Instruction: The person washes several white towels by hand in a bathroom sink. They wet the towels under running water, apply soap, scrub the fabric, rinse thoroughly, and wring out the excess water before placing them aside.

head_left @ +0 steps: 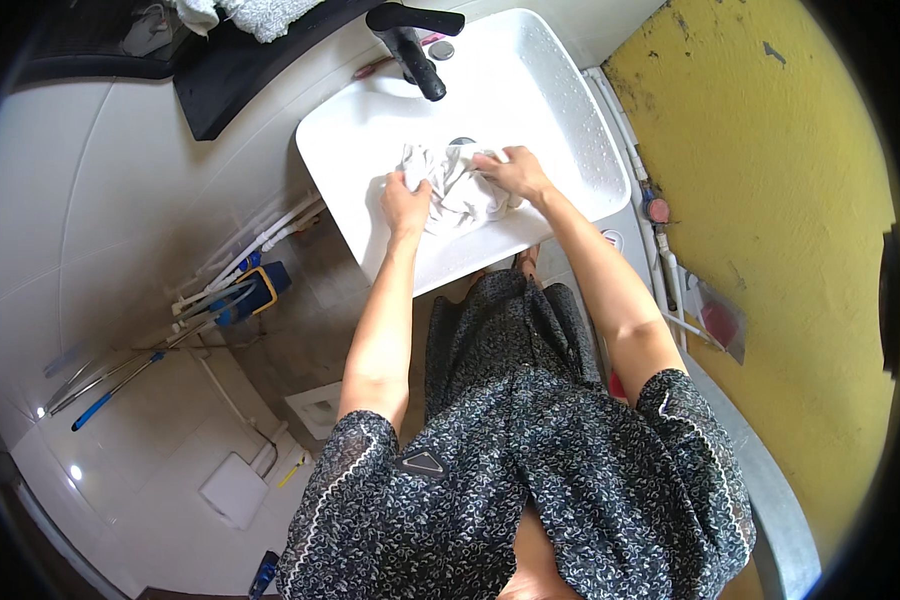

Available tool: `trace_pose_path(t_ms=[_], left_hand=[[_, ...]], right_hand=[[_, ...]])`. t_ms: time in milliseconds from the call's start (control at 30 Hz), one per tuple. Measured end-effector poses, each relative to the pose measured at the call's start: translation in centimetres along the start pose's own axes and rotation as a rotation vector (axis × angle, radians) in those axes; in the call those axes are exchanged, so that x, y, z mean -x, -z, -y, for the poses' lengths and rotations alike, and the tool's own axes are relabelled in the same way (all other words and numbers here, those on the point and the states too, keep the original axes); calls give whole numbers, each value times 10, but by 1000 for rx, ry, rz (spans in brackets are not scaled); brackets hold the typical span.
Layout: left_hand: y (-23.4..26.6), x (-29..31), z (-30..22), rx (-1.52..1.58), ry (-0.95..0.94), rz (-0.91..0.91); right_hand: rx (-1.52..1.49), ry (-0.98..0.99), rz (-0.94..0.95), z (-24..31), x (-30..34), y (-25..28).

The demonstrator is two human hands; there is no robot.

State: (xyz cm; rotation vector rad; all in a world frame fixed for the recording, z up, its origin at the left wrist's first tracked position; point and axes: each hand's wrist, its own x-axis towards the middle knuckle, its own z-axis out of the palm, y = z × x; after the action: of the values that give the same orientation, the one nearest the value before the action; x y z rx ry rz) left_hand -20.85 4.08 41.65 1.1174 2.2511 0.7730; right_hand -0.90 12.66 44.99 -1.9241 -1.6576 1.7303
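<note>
A crumpled white cloth (pixel 460 195) lies in the near part of a white sink (pixel 600 185), just below the dark drain (pixel 461 141). My left hand (pixel 406 205) grips the cloth's left side, thumb and fingers closed on the fabric. At its upper right, my right hand (pixel 515 174) pinches another part of it, slightly blurred. The cloth is bunched in folds between both hands. Above the basin stands a black faucet (pixel 410 50); I see no water running from it.
A pinkish brush-like item (pixel 372 68) and a round metal cap (pixel 441 49) sit on the sink's back ledge. White pipes (pixel 660 260) run along the yellow wall at right. A blue bucket (pixel 255 295) and mop handles (pixel 120 390) are at left. White towels (pixel 260 14) lie on a black shelf.
</note>
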Motion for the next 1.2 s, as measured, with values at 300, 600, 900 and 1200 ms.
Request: trace_pose_path(t_ms=[300,600,900,1200], left_hand=[[81,17,-58,1072,40,275],[142,20,-148,973,-433,245],[219,43,-215,1075,-529,323],[156,-9,-140,1144,66,357]], right_hand=[[-626,352,-271,12,37,7],[-482,798,-492,93,109,98],[-636,1123,-532,151,172,137],[-299,740,-557,147,106,111]])
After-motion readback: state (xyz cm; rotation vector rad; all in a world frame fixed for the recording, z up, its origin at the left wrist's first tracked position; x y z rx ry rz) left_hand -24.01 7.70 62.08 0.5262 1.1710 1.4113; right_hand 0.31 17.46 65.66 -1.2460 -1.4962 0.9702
